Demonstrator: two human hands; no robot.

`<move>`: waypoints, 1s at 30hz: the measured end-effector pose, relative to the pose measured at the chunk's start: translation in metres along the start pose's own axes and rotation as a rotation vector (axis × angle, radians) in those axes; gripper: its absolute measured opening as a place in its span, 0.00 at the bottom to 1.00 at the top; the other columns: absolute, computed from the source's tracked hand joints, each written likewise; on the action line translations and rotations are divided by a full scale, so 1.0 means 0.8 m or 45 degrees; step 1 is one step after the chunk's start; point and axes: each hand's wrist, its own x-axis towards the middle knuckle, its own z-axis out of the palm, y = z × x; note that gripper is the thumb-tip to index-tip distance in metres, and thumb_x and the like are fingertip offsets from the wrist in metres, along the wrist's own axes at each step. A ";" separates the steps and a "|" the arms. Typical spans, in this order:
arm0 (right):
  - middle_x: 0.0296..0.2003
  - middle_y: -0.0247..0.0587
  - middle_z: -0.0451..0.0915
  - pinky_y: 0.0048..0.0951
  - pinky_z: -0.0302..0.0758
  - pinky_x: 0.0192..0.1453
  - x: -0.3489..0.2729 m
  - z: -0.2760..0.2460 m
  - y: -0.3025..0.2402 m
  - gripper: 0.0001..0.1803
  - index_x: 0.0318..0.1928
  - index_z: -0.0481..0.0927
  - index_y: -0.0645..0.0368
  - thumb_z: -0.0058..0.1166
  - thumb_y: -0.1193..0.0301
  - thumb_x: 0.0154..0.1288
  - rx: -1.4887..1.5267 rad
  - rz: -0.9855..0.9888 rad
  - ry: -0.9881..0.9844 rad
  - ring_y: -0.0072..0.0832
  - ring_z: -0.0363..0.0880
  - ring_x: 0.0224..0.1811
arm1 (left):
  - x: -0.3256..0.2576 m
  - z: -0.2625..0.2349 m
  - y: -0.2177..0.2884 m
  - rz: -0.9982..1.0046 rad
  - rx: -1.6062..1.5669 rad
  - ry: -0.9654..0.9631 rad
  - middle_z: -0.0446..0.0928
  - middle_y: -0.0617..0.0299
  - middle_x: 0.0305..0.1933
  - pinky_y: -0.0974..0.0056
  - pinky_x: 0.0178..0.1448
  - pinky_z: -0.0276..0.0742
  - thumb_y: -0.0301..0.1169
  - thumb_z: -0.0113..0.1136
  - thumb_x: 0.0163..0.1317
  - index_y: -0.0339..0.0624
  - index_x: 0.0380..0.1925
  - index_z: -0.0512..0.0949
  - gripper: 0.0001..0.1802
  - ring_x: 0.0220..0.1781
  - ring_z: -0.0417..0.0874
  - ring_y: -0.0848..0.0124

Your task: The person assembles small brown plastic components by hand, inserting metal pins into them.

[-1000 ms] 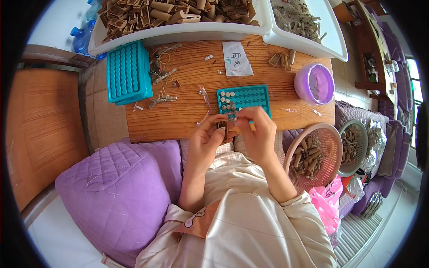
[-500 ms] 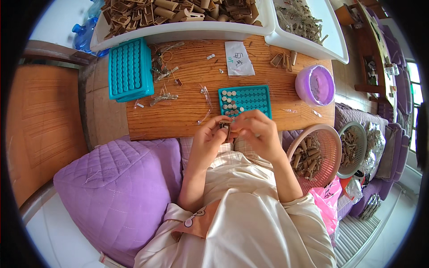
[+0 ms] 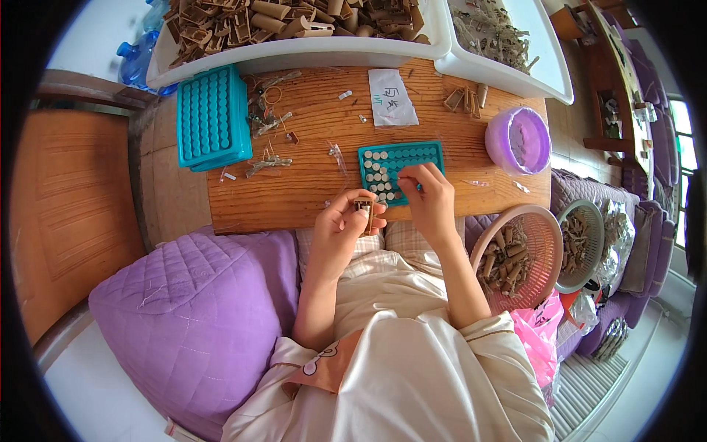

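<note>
Left hand (image 3: 337, 230) gripped the brown casing (image 3: 364, 200), mid-frame, long axis roughly up-down, open face toward camera. Right hand (image 3: 429, 197) hovered over the teal tray (image 3: 412, 153) (couldn't tell whether fingertips were closed). White bin (image 3: 317, 48) sat upper-frame.

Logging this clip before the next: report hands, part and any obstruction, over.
Left hand holding brown casing. Right hand over teal tray, its grip unclear. Round whitish pieces along tray's left side. Right hand hides tray's near right corner.
</note>
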 end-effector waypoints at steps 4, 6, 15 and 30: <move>0.25 0.39 0.75 0.23 0.70 0.26 -0.017 -0.010 -0.039 0.05 0.30 0.76 0.62 0.51 0.82 0.51 0.274 -0.036 0.074 0.24 0.74 0.23 | -0.003 0.005 0.003 -0.031 -0.084 -0.008 0.76 0.58 0.36 0.72 0.38 0.74 0.27 0.47 0.60 0.34 0.43 0.69 0.12 0.36 0.78 0.75; 0.27 0.40 0.76 0.23 0.71 0.25 -0.023 -0.004 -0.051 0.05 0.30 0.76 0.63 0.52 0.83 0.50 0.245 -0.124 0.131 0.26 0.74 0.23 | -0.006 0.008 0.003 -0.043 -0.109 -0.017 0.75 0.59 0.36 0.73 0.38 0.74 0.26 0.46 0.61 0.33 0.44 0.69 0.13 0.36 0.77 0.76; 0.27 0.40 0.72 0.26 0.72 0.31 -0.020 -0.017 -0.042 0.09 0.29 0.75 0.61 0.56 0.83 0.44 0.333 -0.158 -0.168 0.30 0.74 0.28 | -0.006 0.010 -0.005 -0.009 0.089 -0.071 0.75 0.62 0.32 0.75 0.37 0.72 0.22 0.46 0.60 0.31 0.46 0.67 0.13 0.33 0.75 0.81; 0.44 0.44 0.70 0.32 0.70 0.47 0.075 -0.078 -0.006 0.20 0.40 0.70 0.62 0.59 0.75 0.43 0.213 -0.133 -0.949 0.39 0.69 0.47 | -0.017 0.007 0.006 -0.031 0.177 -0.424 0.75 0.58 0.36 0.71 0.41 0.74 0.23 0.50 0.56 0.32 0.43 0.69 0.14 0.34 0.78 0.74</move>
